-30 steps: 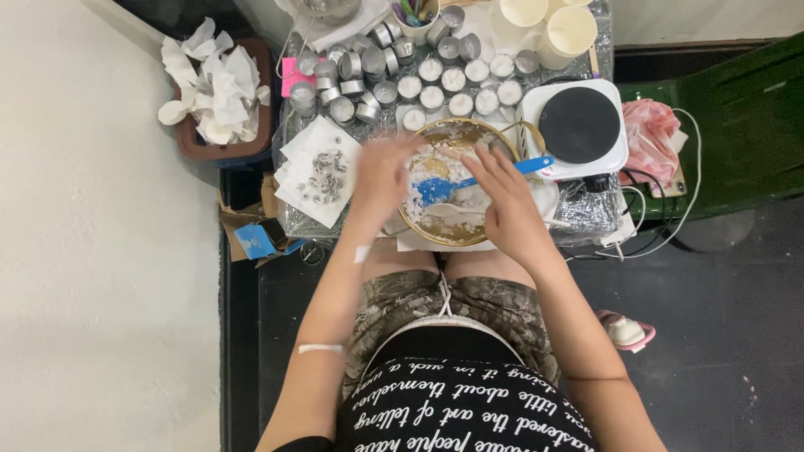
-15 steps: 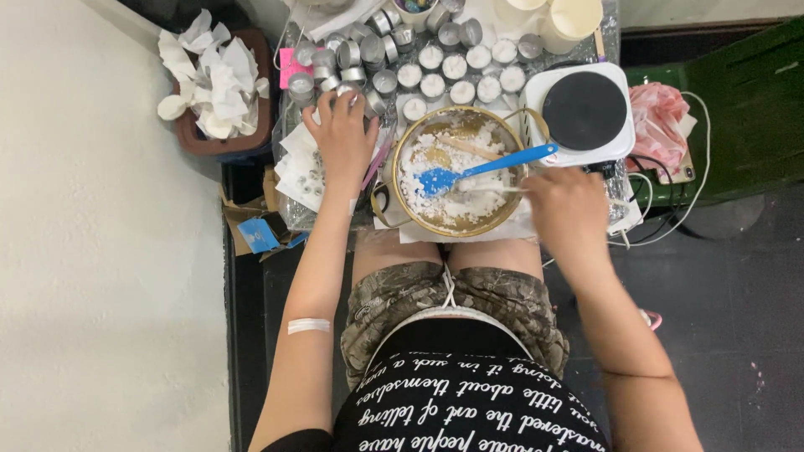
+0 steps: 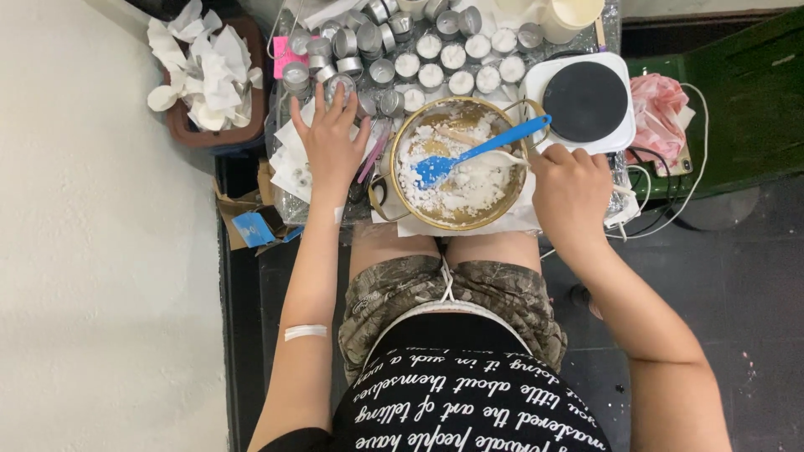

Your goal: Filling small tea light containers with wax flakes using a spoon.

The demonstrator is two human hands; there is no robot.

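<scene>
I see the cluttered table [image 3: 293, 180] carrying a round golden metal pot [image 3: 456, 219] of white wax chunks, with a blue plastic spatula [image 3: 481, 151] lying inside. My right hand [image 3: 571, 191] is closed beside the pot. My left hand [image 3: 332, 138] is open, its fingers touching a small silver tealight cup [image 3: 339, 85].

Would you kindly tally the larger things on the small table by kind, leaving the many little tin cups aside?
Gold pot: 1
Blue spatula: 1
White hot plate with black disc: 1
Pale cups at the far edge: 1 in full view, others cut off
Total: 4
The left hand touches a tin cup; the right hand rests beside the pot.
</scene>
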